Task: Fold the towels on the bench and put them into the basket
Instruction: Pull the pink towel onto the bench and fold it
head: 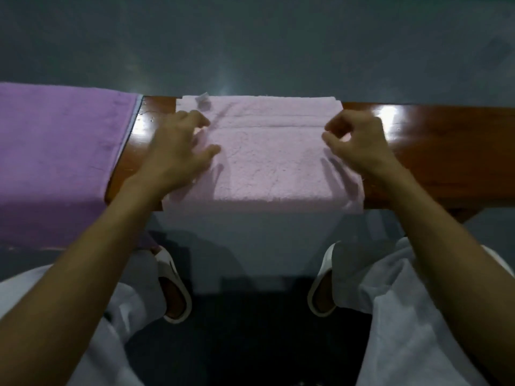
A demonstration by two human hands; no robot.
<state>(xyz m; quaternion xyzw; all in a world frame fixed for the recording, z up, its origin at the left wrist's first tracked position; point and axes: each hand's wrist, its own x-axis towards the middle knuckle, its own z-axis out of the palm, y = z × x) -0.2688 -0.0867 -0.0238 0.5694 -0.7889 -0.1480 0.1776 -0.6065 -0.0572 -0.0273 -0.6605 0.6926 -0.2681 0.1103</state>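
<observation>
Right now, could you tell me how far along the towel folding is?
Done: the pink towel looks partly folded, layered near its far edge on the bench. In hand: left hand and right hand sit at its side edges; grip unclear. Left: the purple towel lies draped, unfolded; no basket in view.

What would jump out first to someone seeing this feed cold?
The pale pink towel lies across the glossy wooden bench at centre, its near part hanging over the front edge. The left grip and right grip are at the towel's left and right sides. Whether the right one pinches cloth is unclear. A purple towel drapes the bench at far left.
</observation>
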